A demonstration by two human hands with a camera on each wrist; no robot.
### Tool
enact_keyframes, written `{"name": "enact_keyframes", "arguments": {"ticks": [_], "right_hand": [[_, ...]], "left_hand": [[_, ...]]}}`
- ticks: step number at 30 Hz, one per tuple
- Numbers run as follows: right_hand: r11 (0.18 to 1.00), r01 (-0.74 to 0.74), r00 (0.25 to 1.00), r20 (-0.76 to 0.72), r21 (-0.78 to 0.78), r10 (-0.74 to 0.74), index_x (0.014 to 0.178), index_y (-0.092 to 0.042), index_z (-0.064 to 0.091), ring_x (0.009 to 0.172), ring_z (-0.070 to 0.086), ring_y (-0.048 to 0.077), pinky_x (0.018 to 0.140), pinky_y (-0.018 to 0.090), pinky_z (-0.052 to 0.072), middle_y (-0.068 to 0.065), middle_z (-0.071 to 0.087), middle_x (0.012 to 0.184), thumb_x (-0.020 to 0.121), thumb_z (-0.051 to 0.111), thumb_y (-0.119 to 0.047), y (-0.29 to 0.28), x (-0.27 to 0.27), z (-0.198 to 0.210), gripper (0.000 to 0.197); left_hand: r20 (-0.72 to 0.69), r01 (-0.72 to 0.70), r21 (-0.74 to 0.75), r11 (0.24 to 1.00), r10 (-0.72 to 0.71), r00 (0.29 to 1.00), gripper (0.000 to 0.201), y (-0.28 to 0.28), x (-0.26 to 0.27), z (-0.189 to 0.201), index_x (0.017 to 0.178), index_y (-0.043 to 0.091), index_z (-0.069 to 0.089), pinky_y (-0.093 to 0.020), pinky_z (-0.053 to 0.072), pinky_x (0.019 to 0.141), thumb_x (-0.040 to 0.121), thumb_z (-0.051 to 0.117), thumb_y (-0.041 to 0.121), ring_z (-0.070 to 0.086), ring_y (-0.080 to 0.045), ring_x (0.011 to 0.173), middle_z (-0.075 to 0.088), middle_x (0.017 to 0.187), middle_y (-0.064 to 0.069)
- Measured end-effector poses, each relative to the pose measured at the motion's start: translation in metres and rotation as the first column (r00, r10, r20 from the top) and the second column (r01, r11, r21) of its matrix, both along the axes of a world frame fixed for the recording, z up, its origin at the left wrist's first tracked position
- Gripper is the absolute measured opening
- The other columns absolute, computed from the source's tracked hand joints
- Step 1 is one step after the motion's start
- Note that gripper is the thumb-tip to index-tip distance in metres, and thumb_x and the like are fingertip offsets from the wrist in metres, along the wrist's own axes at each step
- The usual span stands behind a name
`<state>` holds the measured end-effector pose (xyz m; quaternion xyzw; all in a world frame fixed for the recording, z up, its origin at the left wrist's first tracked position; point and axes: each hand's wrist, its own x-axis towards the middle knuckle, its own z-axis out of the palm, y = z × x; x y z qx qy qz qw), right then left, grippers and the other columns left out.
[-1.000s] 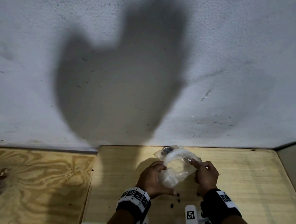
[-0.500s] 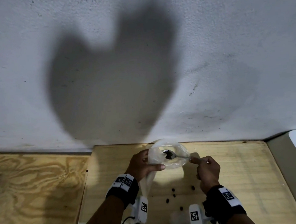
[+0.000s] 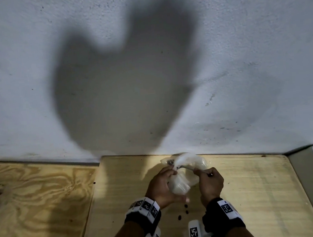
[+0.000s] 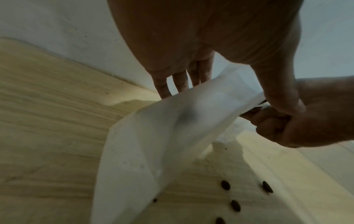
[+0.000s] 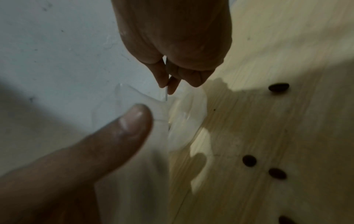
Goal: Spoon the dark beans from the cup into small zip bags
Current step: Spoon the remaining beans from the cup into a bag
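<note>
A rough white wall [image 3: 148, 64] rises behind the pale plywood surface [image 3: 248, 195], a large shadow across it. Near the surface's far edge the left hand [image 3: 161, 187] has its grip wrapped round a clear zip bag [image 3: 180, 186], held up. The right hand [image 3: 210, 183] pinches a spoon handle [image 5: 166, 94] at the bag's mouth. Loose dark beans [image 3: 185, 206] lie toward the near edge.

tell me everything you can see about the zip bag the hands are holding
The zip bag is small, of cloudy translucent plastic, soft and creased. It is held above the wooden table, hanging slack at a slant. The left hand grips it near its top, thumb on one face, fingers behind. The right hand holds a spoon handle beside its mouth. A dark blur shows through it.
</note>
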<state>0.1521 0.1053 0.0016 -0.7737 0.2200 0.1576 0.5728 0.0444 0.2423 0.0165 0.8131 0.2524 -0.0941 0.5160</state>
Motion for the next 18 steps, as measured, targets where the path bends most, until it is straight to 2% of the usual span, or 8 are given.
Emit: {"name": "enact_keyframes", "arguments": {"ticks": [3,5,7,9,14,18], "right_hand": [[0.998,0.063,0.996,-0.064,0.030,-0.061,0.071,-0.002,0.062,0.062,0.047,0.027,0.057,0.036,0.041,0.014,0.067,0.072,0.063,0.072,-0.020,0.002,-0.004,-0.005,0.022],[0.994,0.097,0.990,-0.107,0.049,-0.091,0.077,0.000,0.068,0.060,0.046,0.027,0.056,0.035,0.038,0.019,0.069,0.074,0.064,0.069,-0.019,0.004,-0.006,-0.009,0.022],[0.990,0.119,0.982,-0.157,0.075,-0.106,0.082,0.005,0.067,0.056,0.041,0.024,0.051,0.032,0.034,0.018,0.060,0.066,0.069,0.074,-0.012,0.004,-0.006,-0.011,0.022],[0.985,0.134,0.974,-0.201,0.113,-0.109,0.086,0.010,0.063,0.052,0.035,0.022,0.046,0.028,0.029,0.016,0.051,0.065,0.075,0.075,-0.005,0.002,-0.005,-0.016,0.022],[0.977,0.142,0.974,-0.199,0.158,-0.110,0.088,0.014,0.055,0.049,0.031,0.019,0.043,0.026,0.026,0.016,0.046,0.067,0.078,0.076,-0.003,0.001,-0.001,-0.022,0.029],[0.978,0.108,0.978,-0.195,0.180,-0.072,0.083,0.002,0.060,0.044,0.030,0.017,0.041,0.025,0.024,0.011,0.041,0.060,0.080,0.075,-0.003,-0.004,0.004,-0.018,0.017]], "left_hand": [[0.004,0.106,0.127,0.986,-0.108,0.994,0.106,-0.006,0.000,0.002,0.134,0.027,0.052,-0.027,0.036,0.113,0.041,0.085,0.064,0.038,-0.004,0.135,0.035,0.150,0.017],[0.009,0.117,0.141,0.983,-0.119,0.993,0.104,-0.007,-0.001,0.002,0.135,0.026,0.051,-0.026,0.035,0.113,0.044,0.087,0.061,0.037,-0.005,0.136,0.033,0.151,0.016],[0.012,0.117,0.147,0.982,-0.120,0.993,0.105,-0.006,-0.002,0.001,0.136,0.025,0.051,-0.027,0.036,0.113,0.044,0.088,0.061,0.037,-0.006,0.137,0.033,0.152,0.016],[0.016,0.111,0.157,0.981,-0.115,0.993,0.105,-0.004,-0.002,0.001,0.136,0.025,0.051,-0.027,0.036,0.113,0.044,0.087,0.062,0.038,-0.006,0.136,0.034,0.152,0.015],[0.011,0.087,0.134,0.987,-0.089,0.996,0.107,-0.001,-0.005,0.000,0.134,0.025,0.052,-0.028,0.037,0.112,0.040,0.085,0.066,0.040,-0.006,0.133,0.038,0.148,0.015],[0.009,0.072,0.081,0.994,-0.073,0.997,0.108,0.001,-0.004,0.002,0.131,0.025,0.055,-0.029,0.041,0.109,0.036,0.081,0.070,0.043,-0.005,0.129,0.041,0.143,0.016]]}}
